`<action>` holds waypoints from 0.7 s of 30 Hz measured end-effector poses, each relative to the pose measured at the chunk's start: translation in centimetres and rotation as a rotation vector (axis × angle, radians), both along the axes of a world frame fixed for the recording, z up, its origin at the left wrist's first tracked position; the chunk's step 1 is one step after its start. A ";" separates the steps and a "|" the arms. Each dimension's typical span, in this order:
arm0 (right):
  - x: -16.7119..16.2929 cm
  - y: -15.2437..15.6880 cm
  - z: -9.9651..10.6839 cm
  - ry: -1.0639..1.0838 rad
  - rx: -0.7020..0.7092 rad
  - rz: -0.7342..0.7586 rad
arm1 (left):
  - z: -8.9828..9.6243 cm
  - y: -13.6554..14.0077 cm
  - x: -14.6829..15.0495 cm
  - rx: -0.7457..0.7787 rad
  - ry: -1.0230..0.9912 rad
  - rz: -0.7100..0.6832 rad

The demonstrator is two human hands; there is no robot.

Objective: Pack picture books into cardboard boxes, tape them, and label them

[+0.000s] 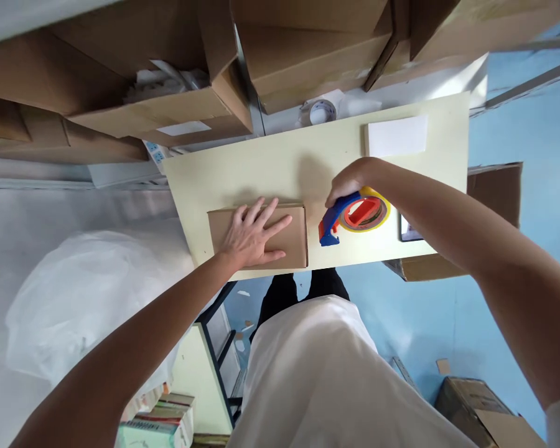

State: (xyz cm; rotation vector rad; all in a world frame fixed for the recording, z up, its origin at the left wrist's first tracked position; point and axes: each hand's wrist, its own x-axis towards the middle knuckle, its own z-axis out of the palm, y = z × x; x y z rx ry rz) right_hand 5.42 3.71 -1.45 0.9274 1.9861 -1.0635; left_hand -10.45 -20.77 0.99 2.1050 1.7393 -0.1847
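A flat brown cardboard box lies near the front edge of the cream table. My left hand rests on its top, fingers spread and palm down. To the right of the box, my right hand is wrapped round a blue and red tape dispenser carrying a yellow-edged roll of tape. The dispenser's cutting end points down and left, a short way from the box's right side. Its handle is partly hidden by my fingers.
A white box sits at the table's back right. Behind the table are a tape roll and large open cartons. A dark-edged device lies partly under my right forearm. White plastic bags fill the left.
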 end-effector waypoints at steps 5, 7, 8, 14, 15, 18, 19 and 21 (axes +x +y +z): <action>6.6 0.1 7.9 0.015 -0.016 -0.175 | 0.1 -0.3 0.8 0.083 0.015 0.109; 8.9 -2.0 10.6 0.176 -0.007 -0.335 | 0.2 -0.4 1.1 0.128 0.002 0.154; 9.9 -3.4 11.6 0.265 -0.012 -0.386 | 0.4 -0.5 1.3 0.150 -0.007 0.169; 11.6 -11.5 14.9 0.609 0.351 -0.297 | 1.6 -3.5 2.2 0.278 -0.009 0.365; 11.5 -12.3 15.5 0.661 0.439 -0.291 | 1.5 -4.2 2.3 0.283 -0.002 0.429; 10.9 -13.1 18.2 0.756 0.721 -0.298 | 1.2 -5.8 2.5 0.271 -0.023 0.527; 10.6 -12.9 19.3 0.765 0.814 -0.308 | 1.0 -6.1 2.5 0.272 -0.037 0.525; 9.4 -11.3 21.7 0.754 0.975 -0.327 | 0.8 -6.3 2.5 0.277 -0.057 0.510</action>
